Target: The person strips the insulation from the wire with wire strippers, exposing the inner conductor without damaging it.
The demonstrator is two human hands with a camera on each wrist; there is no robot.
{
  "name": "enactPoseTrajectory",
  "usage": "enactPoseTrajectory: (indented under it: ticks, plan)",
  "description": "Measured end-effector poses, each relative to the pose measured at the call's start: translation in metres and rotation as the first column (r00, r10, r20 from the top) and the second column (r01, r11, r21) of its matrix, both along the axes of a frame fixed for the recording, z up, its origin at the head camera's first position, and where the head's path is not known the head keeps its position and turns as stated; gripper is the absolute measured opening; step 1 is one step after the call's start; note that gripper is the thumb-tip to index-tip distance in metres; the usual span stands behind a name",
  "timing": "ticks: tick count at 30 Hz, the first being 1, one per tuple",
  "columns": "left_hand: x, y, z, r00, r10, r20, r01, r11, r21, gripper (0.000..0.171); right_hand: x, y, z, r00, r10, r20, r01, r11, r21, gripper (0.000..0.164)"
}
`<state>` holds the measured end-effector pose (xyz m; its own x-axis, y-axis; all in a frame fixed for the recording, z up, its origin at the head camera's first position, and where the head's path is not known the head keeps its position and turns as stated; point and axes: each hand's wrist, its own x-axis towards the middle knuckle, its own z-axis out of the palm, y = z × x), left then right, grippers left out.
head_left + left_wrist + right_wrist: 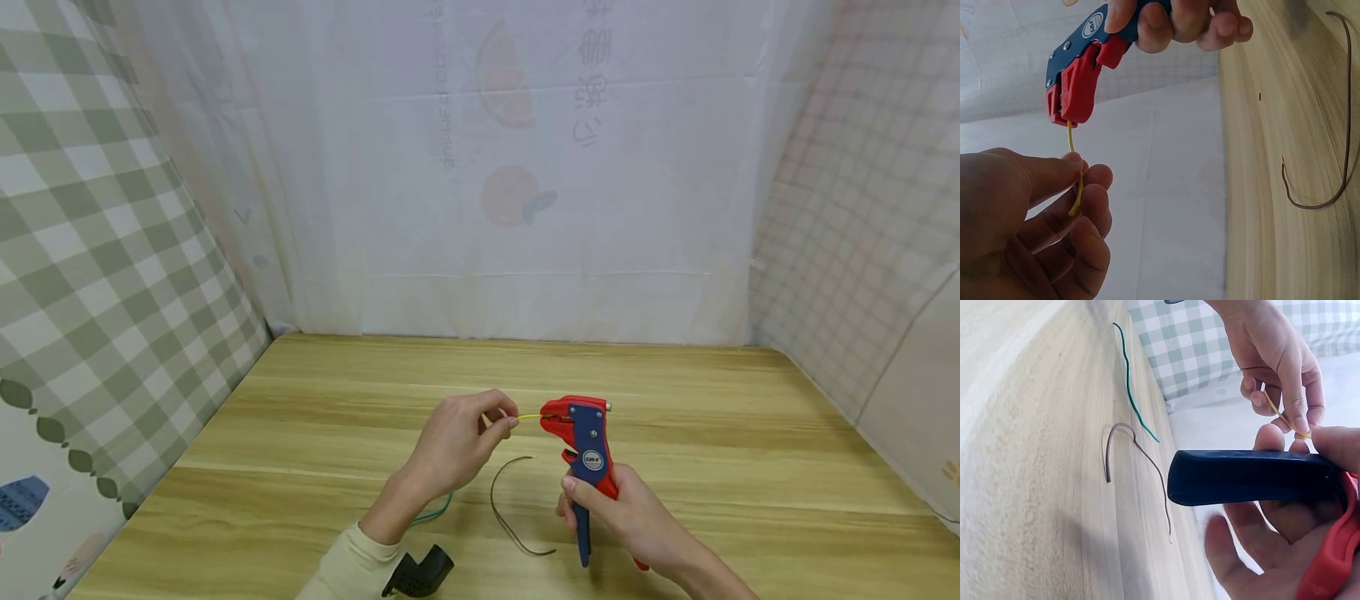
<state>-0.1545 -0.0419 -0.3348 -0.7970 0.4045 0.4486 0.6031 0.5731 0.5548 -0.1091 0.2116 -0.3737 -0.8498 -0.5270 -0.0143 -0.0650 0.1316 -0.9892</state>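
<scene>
Left hand (459, 442) is pinching the yellow wire (529, 416); just to its right, right hand (630, 507) is gripping the stripper (589, 433)! Holding both squarely aligned should be helping a clean bite.

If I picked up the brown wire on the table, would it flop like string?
Probably not: the brown wire holds its curve with nothing pinning it, so it seems a bit stiff. It looks thin, so it's likely light and easy to bend. That open curve should stop it rolling far.
</scene>
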Motion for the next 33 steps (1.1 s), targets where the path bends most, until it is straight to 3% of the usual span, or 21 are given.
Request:
enactPoseTrajectory:
  ticks: [8, 15, 23, 33]
  plan:
    - [-0.001, 0.000, 0.000, 1.000, 0.001, -0.001, -0.001, 1.000, -0.005, 0.005, 0.000, -0.001, -0.002, 0.993, 0.052, 0.108, -0.039, 0.993, -0.114, 0.031]
    - [0.000, -0.001, 0.000, 1.000, -0.001, 0.009, 0.001, 1.000, -0.002, 0.005, -0.001, -0.002, -0.003, 0.991, 0.070, 0.117, -0.054, 0.989, -0.141, 0.026]
    - [0.001, -0.002, 0.001, 1.000, 0.002, 0.013, -0.002, 1.000, -0.012, 0.009, 0.003, -0.006, -0.003, 0.992, -0.029, 0.121, 0.037, 0.997, -0.069, 0.029]
    - [0.001, -0.003, 0.003, 0.999, -0.033, 0.032, 0.033, 0.999, -0.017, 0.009, 0.008, -0.013, -0.003, 0.978, -0.123, 0.166, 0.133, 0.990, -0.051, 0.028]
